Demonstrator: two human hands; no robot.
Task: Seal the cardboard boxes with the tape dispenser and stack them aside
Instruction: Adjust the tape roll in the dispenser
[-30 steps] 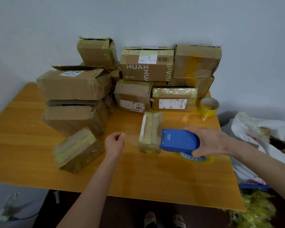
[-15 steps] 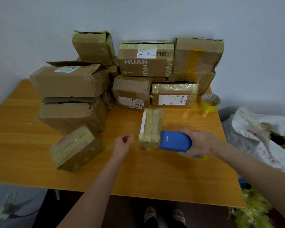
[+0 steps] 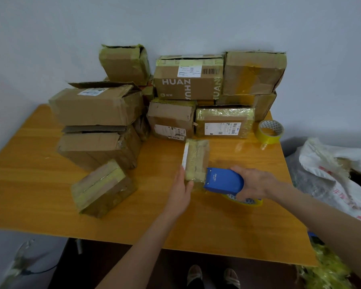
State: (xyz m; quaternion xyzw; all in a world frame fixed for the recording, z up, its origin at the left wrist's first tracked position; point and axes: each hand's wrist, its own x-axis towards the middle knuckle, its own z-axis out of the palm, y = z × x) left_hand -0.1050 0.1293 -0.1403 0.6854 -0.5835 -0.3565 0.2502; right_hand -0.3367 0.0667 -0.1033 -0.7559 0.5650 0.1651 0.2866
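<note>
A small tape-wrapped box [image 3: 197,157] lies flat before the stacked boxes [image 3: 188,86], the blue tape dispenser [image 3: 223,181] touching its near right corner.

A big brown box [image 3: 189,80] at the back had HUAN in white letters on its front, and the same letters ran along its corner. Its white label [image 3: 189,70] had a bar code, too small to read. The blue tape dispenser [image 3: 223,181] had a small white word that looked like "deli". The white bag [image 3: 331,184] had red marks, too blurry to read.
</note>
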